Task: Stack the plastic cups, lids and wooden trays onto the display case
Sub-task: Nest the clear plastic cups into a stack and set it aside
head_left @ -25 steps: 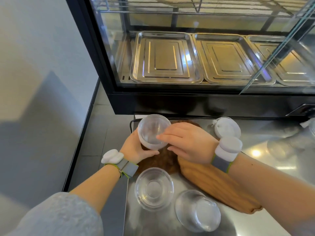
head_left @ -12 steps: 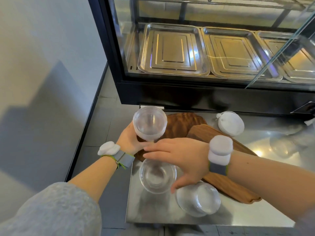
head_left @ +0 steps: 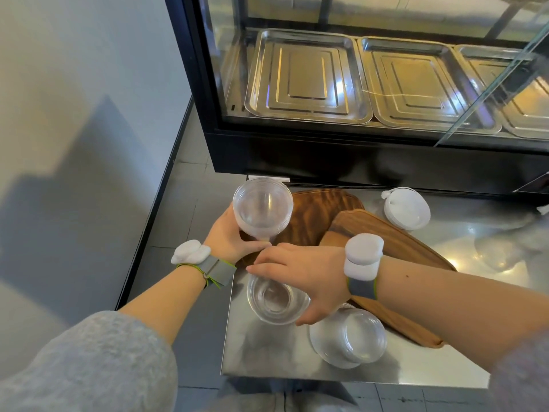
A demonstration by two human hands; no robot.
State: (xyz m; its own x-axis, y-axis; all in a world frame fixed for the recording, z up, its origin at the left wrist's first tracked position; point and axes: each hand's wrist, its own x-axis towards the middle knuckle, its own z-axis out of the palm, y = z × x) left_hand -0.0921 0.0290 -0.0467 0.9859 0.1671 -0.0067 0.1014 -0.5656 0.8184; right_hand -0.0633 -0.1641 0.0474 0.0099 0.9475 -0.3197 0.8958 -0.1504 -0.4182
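My left hand holds a stack of clear plastic cups upright above the table's left edge. My right hand reaches across below it, fingers and thumb closed around the rim of a second clear cup standing on the steel table. A third clear cup stands near the front, right of that one. Two wooden trays overlap behind my hands: a dark one and a lighter one on top. A pile of white lids sits at the back.
The glass display case with a black frame stands behind the table, holding steel pans. A wall is at the left. Another clear cup lies blurred at the right. The table's front edge is close to my body.
My right hand has left the cup stack and dropped toward the cup on the table, closing around its rim. My left hand has lifted the stack slightly.
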